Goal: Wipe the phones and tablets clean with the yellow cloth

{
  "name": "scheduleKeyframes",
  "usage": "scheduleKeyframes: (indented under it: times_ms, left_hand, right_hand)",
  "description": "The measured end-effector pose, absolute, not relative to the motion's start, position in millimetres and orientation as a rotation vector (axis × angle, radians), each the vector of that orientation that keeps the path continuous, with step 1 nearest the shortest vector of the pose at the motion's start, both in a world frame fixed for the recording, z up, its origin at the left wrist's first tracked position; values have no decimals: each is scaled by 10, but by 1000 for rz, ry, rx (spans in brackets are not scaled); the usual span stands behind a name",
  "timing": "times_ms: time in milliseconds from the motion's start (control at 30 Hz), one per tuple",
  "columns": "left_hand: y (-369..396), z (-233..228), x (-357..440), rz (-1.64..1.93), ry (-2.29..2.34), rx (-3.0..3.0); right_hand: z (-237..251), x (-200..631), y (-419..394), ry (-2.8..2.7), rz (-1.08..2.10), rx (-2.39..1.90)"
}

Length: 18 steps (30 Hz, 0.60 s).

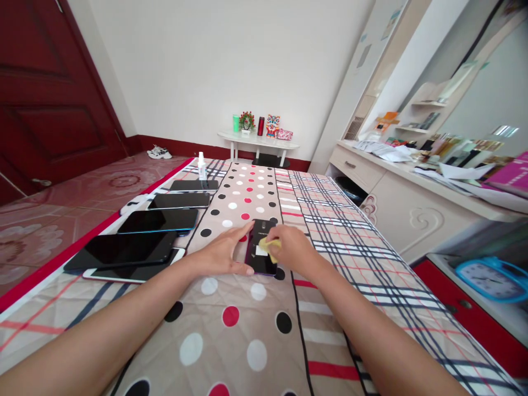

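Observation:
A dark phone (261, 234) lies flat on the patterned bedspread (247, 324) in front of me. My left hand (225, 252) rests on its left edge, thumb and fingers bracing the phone against the cloth. My right hand (291, 248) pinches a small yellow cloth (269, 245) and presses it onto the phone's surface. A white patch shows on the phone just under the cloth.
Several more dark phones (159, 221) lie in a row along the bed's left side, with a small white spray bottle (202, 165) at the far end. A white dresser (396, 192) stands to the right, a blue clock (490, 278) nearby, a white side table (258, 142) by the wall.

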<state>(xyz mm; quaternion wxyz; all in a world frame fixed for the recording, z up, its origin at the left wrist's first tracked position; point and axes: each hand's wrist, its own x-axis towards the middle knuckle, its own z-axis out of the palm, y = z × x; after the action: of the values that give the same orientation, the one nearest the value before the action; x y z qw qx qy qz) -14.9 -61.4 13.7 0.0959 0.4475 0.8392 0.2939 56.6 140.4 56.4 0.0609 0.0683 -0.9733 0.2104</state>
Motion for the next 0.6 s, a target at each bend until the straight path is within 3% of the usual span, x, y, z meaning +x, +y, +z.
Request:
scheduleKeyframes:
  times_ms: [133, 400, 500, 600]
  left_hand:
    - [-633, 115, -200, 946, 2458, 1310]
    - [-579, 93, -136, 991, 2515, 1300]
    - [-544, 58, -122, 1014, 2566, 1281]
    - [-512, 26, -116, 1004, 2613, 1291]
  right_hand:
    - [463, 583, 1320, -3054, 894, 647]
    - [270, 246, 1684, -2808, 416, 42]
    - [298, 372, 1508, -2851, 334, 115]
    - [330, 543, 1227, -2879, 471, 387]
